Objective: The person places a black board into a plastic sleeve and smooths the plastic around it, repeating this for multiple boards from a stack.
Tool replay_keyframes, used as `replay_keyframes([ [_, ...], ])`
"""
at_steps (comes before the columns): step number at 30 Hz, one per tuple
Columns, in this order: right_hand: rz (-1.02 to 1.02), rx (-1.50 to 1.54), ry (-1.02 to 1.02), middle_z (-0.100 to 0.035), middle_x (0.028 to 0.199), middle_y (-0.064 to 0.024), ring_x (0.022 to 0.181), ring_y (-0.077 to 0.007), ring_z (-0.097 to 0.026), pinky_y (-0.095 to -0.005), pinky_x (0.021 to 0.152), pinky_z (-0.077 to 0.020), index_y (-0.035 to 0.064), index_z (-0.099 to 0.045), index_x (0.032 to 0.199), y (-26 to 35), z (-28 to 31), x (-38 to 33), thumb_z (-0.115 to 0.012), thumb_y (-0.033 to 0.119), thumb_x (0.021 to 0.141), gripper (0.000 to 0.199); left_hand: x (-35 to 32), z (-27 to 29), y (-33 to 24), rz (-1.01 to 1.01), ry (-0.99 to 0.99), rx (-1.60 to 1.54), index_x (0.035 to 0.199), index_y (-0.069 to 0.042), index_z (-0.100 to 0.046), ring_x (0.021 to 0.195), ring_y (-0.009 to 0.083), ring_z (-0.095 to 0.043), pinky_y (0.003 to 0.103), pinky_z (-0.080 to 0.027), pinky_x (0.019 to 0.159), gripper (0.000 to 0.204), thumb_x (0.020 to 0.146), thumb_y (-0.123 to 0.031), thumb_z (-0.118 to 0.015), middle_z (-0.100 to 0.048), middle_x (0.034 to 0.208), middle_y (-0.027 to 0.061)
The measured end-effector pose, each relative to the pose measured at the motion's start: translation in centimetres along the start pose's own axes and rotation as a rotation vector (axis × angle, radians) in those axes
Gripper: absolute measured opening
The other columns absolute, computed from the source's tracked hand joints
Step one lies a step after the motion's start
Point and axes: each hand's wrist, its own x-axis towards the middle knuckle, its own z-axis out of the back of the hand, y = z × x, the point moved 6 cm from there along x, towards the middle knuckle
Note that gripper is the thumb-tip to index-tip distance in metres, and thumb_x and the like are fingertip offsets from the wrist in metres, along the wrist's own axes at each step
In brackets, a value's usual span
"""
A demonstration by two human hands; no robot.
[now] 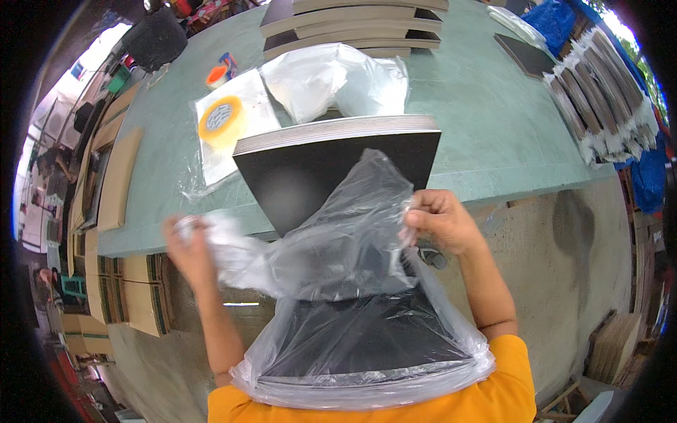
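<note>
A clear plastic bag [338,247] stretches between my two hands. My left hand [189,248], blurred by motion, grips a bunched side of it. On the other side, my right hand [446,220] pinches the bag's edge between thumb and fingers. Behind the film, at the table's near edge, a thick black-covered block [282,176] shows pale layered edges along its top. Closer to my body, a black panel [360,338] lies inside clear plastic against my orange shirt. Whether block and panel are one piece, I cannot tell.
On the green table [486,106] are a tape roll [221,120] on white sheets, crumpled white plastic [331,77], and stacked black-covered blocks [352,25]. Plastic-wrapped blocks [599,95] stand at the right. Cardboard bundles [141,289] are left below the table.
</note>
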Motion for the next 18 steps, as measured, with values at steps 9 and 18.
replay_keyframes([
  [9,0.106,0.663,0.146,-0.057,0.066,-0.0064,0.056,-0.0124,-0.054,-0.0256,0.053,-0.0444,0.0026,-0.052,0.076,-0.1,-4.1,1.9,-0.058,0.02,0.081,0.019,-8.2,-9.3,-12.2,-0.133,1.2,-0.431,0.073,-0.003,-0.059,0.065,0.0086,-0.05,0.023,-0.04,0.061,0.011,0.071,-0.012,-0.065,-0.057,0.068,0.0017],
  [18,0.348,-0.331,0.069,-0.054,0.086,-0.0085,0.079,-0.0145,-0.052,-0.0262,0.068,-0.0413,0.0019,-0.063,0.073,3.2,-4.9,-0.6,-0.064,0.006,0.072,0.004,-3.2,-1.9,-12.3,-0.248,0.434,-0.275,0.08,-0.002,-0.051,0.071,0.0192,-0.055,0.03,-0.044,0.067,0.023,0.071,-0.016,-0.067,-0.057,0.08,0.0073],
])
